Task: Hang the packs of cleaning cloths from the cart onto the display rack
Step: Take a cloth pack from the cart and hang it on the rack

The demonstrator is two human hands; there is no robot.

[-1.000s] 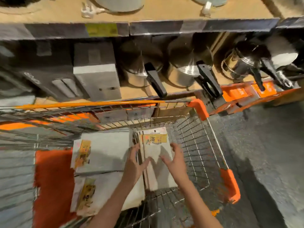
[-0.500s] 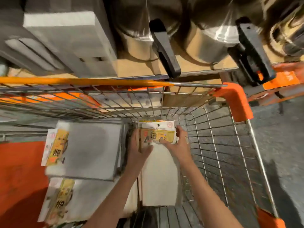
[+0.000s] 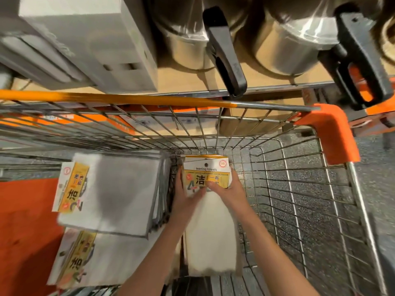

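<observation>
I'm at the pick-up step: my left hand and right hand pinch the yellow-labelled white cleaning-cloth pack at frame centre, inside the wire-mesh orange-trimmed cart. Next I'd lift it clear; the rack isn't visible here.

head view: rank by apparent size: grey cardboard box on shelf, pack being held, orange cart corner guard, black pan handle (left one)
1. Grey cardboard box, nearest the camera, so possibly inflated.
2. White cleaning-cloth pack with yellow label, held by both hands.
3. and 4. Orange plastic corner guard and black pan handle look alike; not ranked.
</observation>
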